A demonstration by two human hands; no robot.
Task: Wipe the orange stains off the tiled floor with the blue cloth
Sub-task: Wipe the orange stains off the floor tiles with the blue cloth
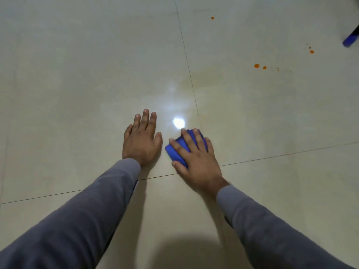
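My right hand (196,158) presses a folded blue cloth (174,152) flat against the cream tiled floor (77,74), fingers spread over it. Just left of it, my left hand (142,139) rests palm down on the tile with fingers apart, holding nothing. Orange stains lie far off to the upper right: two drops (256,66), a small cluster (311,52) and a single dot (212,18). A faint yellowish smear (206,78) spreads over the tile ahead of the cloth.
A blue furniture leg or object (350,40) enters at the right edge near the stains. Grout lines cross the floor, one running away from me past the cloth. A bright light reflection (178,122) glares just beyond my hands.
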